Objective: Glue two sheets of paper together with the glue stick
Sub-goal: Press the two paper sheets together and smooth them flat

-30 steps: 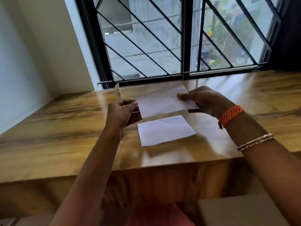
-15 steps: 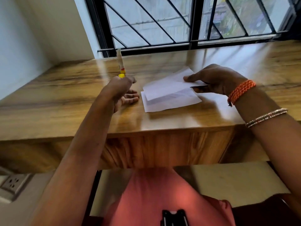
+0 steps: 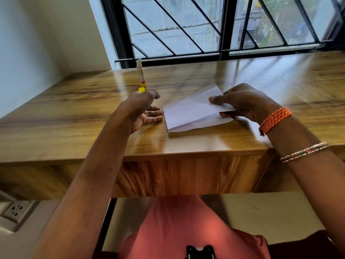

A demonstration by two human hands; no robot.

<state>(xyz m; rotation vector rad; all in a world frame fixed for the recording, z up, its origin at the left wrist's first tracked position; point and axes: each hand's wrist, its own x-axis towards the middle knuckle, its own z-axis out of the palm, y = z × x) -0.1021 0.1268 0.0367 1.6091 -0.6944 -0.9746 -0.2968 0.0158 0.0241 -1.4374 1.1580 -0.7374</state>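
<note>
Two white sheets lie at the table's front middle. The lower sheet (image 3: pixel 203 124) is flat on the wood. The upper sheet (image 3: pixel 188 109) slopes over it, its left edge down and its right edge raised. My right hand (image 3: pixel 248 103) pinches that raised edge, thumb on top and fingers beneath. The glue stick (image 3: pixel 140 74) stands upright and uncapped, behind and left of the paper. My left hand (image 3: pixel 142 109) hovers just in front of it, lower fingers spread, not touching the stick. A small yellow cap (image 3: pixel 141 90) shows at its fingertips; whether it is held is hidden.
The glossy wooden table (image 3: pixel 74 113) runs to a black barred window (image 3: pixel 222 43) at the back and a white wall (image 3: pixel 37 43) at the left. Its front edge is close below the sheets. A wall socket (image 3: pixel 15 210) sits low at the left.
My left hand set the glue stick upright on the table and drew back from it. My right hand lowered the upper sheet from mid-air onto the lower one. The view tilted down.
</note>
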